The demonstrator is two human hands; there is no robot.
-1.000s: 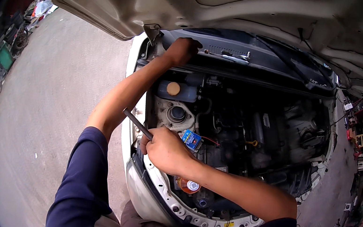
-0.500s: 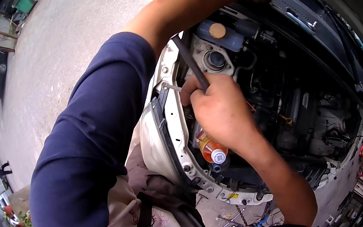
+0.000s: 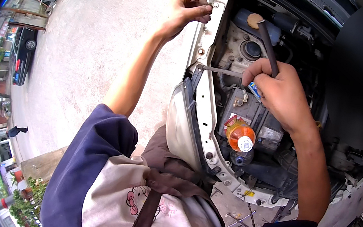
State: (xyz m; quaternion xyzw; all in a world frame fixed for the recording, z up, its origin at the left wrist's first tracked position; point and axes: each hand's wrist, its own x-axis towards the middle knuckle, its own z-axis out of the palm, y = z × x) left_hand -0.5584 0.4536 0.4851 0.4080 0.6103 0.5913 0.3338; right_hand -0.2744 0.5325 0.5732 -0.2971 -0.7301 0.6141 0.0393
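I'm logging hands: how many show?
2: left hand at the fender edge, right hand gripping a dark rod over the engine bay. A distant person is too small to check.

"What's carrying things here?"
"The car's open engine bay [image 3: 271, 175], edged by a white frame [image 3: 207, 116]. A bottle of orange liquid [image 3: 237, 134] stands in it, at the battery [image 3: 237, 107]; whether on top or beside, I can't tell."
"And the ground [image 3: 95, 28]?"
"Pale. A dark car [image 3: 22, 54] stands on it, and crossed metal rods [image 3: 240, 219] lie near the bay's front edge."
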